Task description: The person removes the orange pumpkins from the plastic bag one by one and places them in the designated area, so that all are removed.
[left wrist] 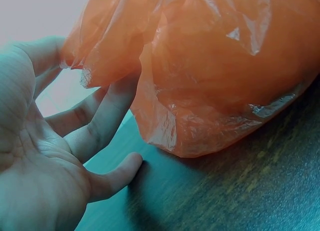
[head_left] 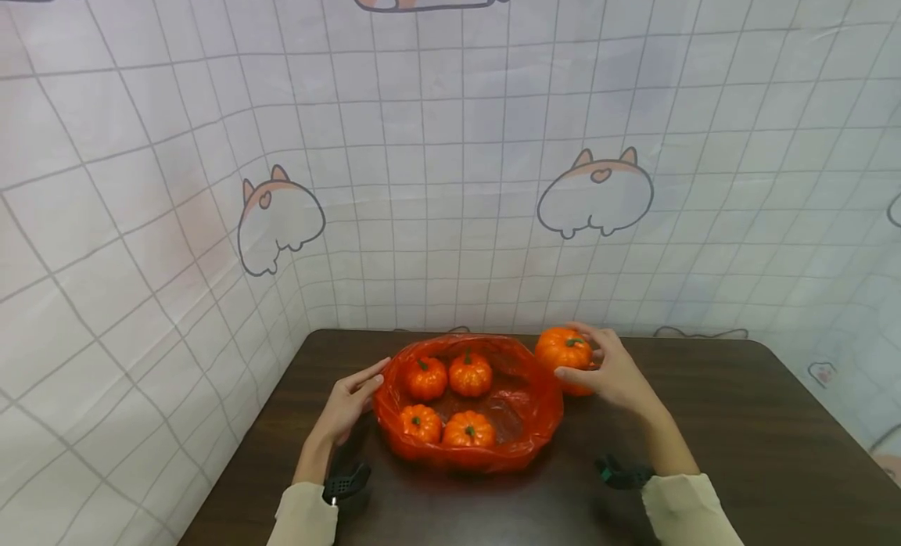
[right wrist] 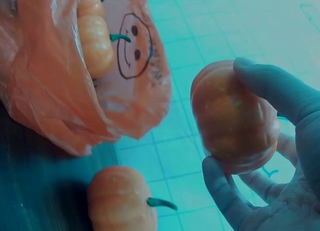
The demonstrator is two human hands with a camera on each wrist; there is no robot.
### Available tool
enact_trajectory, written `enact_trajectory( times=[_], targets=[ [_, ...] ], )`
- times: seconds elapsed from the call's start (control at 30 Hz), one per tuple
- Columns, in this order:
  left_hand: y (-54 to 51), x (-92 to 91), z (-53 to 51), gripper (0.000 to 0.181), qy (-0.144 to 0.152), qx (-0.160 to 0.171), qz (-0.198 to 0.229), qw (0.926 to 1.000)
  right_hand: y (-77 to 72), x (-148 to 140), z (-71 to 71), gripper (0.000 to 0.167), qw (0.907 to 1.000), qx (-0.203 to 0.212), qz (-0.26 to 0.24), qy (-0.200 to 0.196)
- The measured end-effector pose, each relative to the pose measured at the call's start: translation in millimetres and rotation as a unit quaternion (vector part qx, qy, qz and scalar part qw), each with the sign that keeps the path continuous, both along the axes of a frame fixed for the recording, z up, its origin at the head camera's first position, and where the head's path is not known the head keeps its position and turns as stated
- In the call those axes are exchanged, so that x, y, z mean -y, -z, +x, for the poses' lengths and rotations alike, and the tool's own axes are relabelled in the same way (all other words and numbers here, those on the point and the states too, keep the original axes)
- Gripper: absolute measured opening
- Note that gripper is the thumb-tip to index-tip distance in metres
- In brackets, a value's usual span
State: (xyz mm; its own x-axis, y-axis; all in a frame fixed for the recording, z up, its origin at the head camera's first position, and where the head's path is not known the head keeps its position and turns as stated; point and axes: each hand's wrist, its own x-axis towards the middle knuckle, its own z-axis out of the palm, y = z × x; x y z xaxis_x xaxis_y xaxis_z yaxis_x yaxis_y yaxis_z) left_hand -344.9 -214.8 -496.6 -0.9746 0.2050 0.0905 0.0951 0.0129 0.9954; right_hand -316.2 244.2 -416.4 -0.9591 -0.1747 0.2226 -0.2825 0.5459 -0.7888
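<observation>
An orange-red plastic bag (head_left: 486,458) stands with its mouth spread wide, several small toy pumpkins (head_left: 470,374) inside. On its left side my left hand (head_left: 349,401) pinches the rim. The left wrist view shows the bag's edge (left wrist: 100,66) against the thumb and fingers, with the little finger apart from it. My right hand (head_left: 611,371) grips another pumpkin (head_left: 561,346) at the bag's right rim, thumb on one side and fingers on the other. Below this held pumpkin (right wrist: 230,116), a further pumpkin (right wrist: 122,198) with a green stem sits on the table outside the bag.
The dark wooden table (head_left: 718,421) extends to both sides of the bag. Behind it hangs a white gridded cloth (head_left: 450,241) with cartoon corgis. A thin dark cord (head_left: 700,332) lies along the table's back edge.
</observation>
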Motion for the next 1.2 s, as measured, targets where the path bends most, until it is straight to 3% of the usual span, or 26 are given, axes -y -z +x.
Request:
enact_trajectory(
  times=[1.2],
  targets=[
    [1.7,0.7,2.0,0.047,0.000,-0.010,-0.008,0.9999,10.4,-53,-6.3,0.088,0.9970,0.004,0.000,0.077]
  ],
)
